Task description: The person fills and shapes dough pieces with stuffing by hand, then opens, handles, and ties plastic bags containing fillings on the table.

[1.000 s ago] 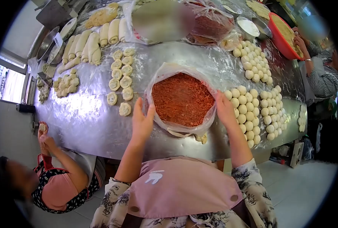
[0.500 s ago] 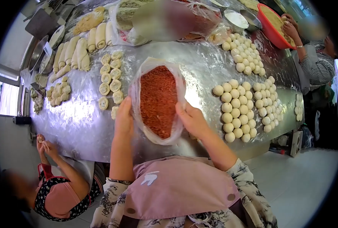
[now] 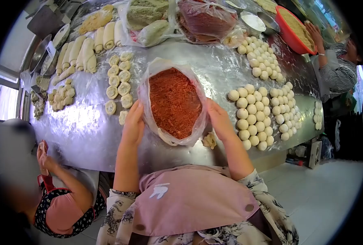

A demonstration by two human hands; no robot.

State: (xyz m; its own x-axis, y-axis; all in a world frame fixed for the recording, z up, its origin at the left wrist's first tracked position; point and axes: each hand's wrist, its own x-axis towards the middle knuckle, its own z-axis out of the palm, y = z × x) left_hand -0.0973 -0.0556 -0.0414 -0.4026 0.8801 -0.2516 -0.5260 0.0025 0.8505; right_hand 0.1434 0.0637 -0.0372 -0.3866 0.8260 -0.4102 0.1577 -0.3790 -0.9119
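- shredded stuff: deep brick red, and its bag is milky see-through
- apron, 6 o'clock: dusty pink, white motif
- sleeves: cream, dark print
- dough balls, 3 o'clock: pale cream
- basin, 2 o'clock: super bright red

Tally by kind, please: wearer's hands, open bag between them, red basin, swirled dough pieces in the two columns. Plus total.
Wearer's hands: 2 (left hand, right hand)
Open bag of red filling: 1
Red basin: 1
Swirled dough pieces: 11
Total: 15
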